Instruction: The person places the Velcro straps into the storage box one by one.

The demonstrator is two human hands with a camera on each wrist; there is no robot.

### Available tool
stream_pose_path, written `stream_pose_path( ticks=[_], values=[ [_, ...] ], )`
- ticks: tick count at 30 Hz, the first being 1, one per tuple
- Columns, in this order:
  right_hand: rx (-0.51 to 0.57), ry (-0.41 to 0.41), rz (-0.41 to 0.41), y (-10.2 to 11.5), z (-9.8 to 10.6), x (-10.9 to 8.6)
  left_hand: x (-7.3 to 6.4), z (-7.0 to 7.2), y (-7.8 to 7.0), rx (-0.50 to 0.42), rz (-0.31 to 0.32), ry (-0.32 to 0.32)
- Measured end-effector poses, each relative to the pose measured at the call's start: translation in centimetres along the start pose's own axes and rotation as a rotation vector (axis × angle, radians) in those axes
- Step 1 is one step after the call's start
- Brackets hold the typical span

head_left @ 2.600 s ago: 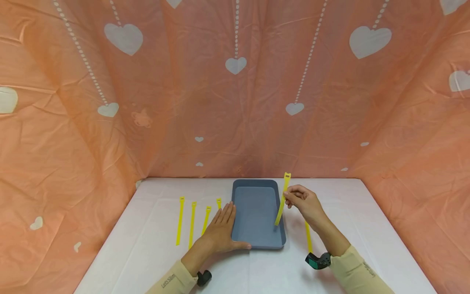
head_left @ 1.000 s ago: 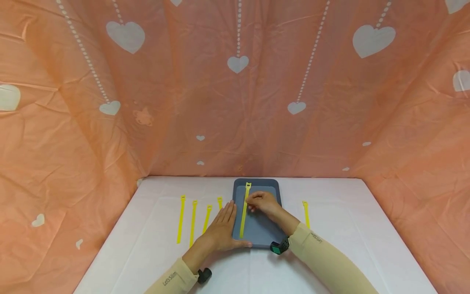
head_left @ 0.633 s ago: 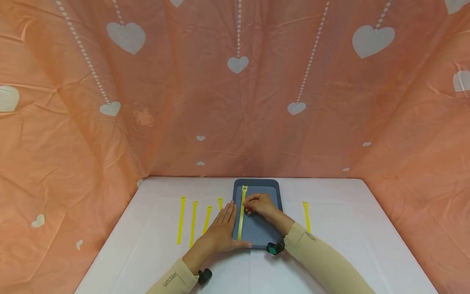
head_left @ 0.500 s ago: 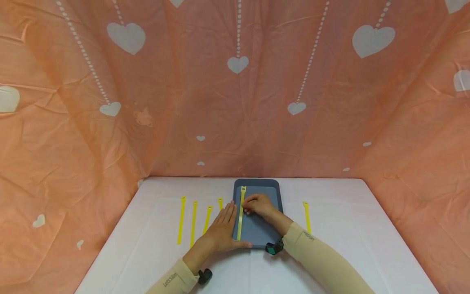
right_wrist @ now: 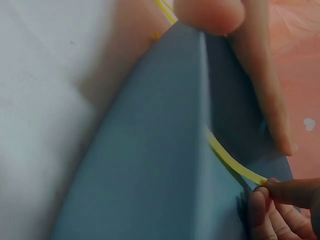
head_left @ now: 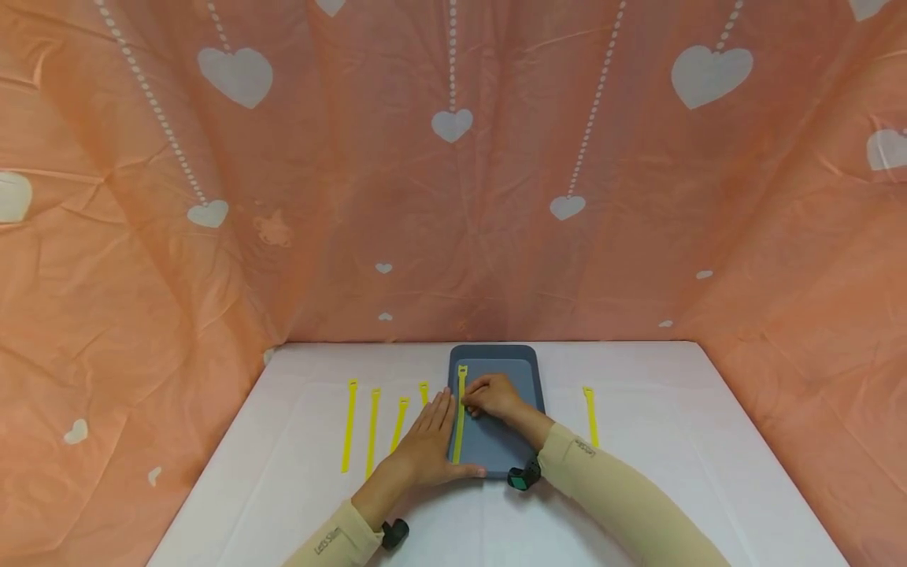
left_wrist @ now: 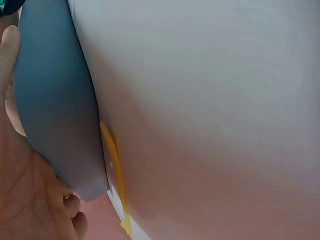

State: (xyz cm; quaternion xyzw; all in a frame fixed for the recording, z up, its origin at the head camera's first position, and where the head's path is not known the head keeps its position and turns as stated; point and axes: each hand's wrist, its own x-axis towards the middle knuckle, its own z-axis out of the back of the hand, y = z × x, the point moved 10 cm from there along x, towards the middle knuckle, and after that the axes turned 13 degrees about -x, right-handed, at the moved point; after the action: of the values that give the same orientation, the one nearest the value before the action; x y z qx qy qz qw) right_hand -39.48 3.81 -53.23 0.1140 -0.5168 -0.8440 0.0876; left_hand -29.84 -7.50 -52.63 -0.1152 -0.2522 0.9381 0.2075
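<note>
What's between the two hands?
In the head view, a yellow strap inside the gray tray; the right hand pinches it, the left hand touches the tray.

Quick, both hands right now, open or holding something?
Left hand: open, fingers straight, against the blue-gray tray.
Right hand: closed, pinching a yellow strap over the tray.

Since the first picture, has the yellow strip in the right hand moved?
Yes. In the head view, the yellow strip has moved left against the grey-blue tray, from over its right edge to close beside its left wall.
</note>
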Motion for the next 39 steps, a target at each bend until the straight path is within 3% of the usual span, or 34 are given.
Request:
stream_pose_path(
  ticks=[21, 39],
  values=[
    [-0.075, -0.064, 0.001, -0.01, -0.13, -0.29, -0.38, 0.11, -0.37, -0.006, -0.012, -0.005],
    [-0.078, -0.055, 0.013, 0.16, -0.01, -0.46, -0.36, 0.32, -0.54, -0.018, -0.029, -0.004]
  ],
)
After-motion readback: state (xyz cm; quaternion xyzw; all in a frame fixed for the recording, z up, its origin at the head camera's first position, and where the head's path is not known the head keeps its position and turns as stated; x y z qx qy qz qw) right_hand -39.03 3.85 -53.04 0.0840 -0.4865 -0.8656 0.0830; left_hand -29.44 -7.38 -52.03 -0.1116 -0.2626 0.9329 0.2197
